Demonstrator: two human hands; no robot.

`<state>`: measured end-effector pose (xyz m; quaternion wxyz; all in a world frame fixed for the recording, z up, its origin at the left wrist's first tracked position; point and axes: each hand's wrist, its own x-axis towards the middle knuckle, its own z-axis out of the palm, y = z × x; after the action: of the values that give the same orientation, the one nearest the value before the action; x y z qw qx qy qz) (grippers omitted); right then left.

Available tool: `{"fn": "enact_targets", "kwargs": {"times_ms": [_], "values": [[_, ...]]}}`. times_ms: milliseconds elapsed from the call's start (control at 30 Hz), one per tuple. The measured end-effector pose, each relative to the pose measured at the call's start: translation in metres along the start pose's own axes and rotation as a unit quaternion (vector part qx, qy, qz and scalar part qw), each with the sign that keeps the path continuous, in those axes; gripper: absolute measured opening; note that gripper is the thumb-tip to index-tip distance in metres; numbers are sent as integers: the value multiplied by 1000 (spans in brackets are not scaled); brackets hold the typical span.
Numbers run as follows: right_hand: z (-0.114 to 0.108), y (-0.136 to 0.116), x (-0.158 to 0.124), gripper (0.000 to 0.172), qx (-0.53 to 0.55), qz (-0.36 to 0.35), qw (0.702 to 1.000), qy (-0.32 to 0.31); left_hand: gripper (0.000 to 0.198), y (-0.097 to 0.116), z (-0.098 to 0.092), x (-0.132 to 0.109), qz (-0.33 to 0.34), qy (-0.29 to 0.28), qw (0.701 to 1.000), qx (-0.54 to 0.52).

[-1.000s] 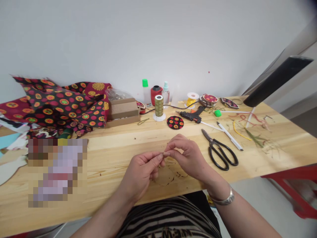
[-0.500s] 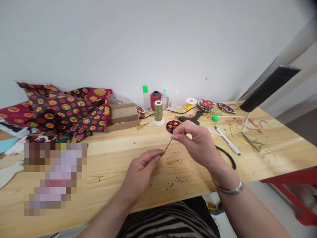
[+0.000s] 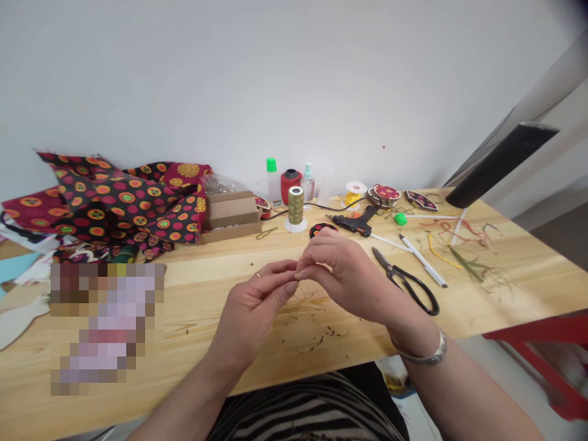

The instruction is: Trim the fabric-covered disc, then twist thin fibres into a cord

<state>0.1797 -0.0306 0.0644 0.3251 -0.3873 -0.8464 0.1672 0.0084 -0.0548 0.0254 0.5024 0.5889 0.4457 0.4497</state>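
My left hand (image 3: 255, 315) and my right hand (image 3: 353, 278) meet fingertip to fingertip over the wooden table (image 3: 197, 349). Both are closed in a pinch on a thin olive-brown thread, now mostly hidden by the fingers. Fine strands (image 3: 313, 300) show just below the fingertips; whether they hang or lie on the wood I cannot tell. Right behind my right hand is a round patterned fabric piece (image 3: 321, 230), partly covered. Black-handled scissors (image 3: 408, 285) lie beside my right wrist. A spool of olive thread (image 3: 296, 207) stands upright beyond my hands.
A black glue gun (image 3: 358, 220), a white pen (image 3: 422, 262) and a yellow ribbon spool (image 3: 354, 195) lie at the back right. Patterned cloth (image 3: 124, 202) and a cardboard box (image 3: 232, 214) are at the left. Dark scraps (image 3: 328, 332) dot the wood; a black tube (image 3: 500, 165) leans at right.
My right hand has moved down and left until its fingertips meet my left hand's. The thread stretched between them is now hidden. The scissors and glue gun show more fully.
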Motion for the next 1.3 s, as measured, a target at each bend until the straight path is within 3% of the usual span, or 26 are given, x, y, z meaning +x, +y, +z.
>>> {"fn": "enact_targets", "kwargs": {"times_ms": [300, 433, 600, 833, 1133, 1300], "values": [[3, -2, 0, 19, 46, 3, 999, -3, 11, -2, 0, 0, -16, 17, 1000, -20], [7, 0, -1, 14, 151, 45, 987, 20, 8, -5, -1, 0, -11, 49, 998, -23], [24, 3, -4, 21, 376, 147, 914, 29, 4, -7, -1, 1, -5, 106, 993, -58], [39, -1, -6, 24, 497, 181, 848, -29, 5, -6, 0, 2, -12, 145, 981, -130], [39, 2, -7, 18, 470, 182, 862, -62, 4, -10, -2, 3, -26, 159, 977, -139], [47, 4, -7, 12, 478, 225, 848, -45, 9, -9, -2, 3, -43, 170, 975, -135]]}}
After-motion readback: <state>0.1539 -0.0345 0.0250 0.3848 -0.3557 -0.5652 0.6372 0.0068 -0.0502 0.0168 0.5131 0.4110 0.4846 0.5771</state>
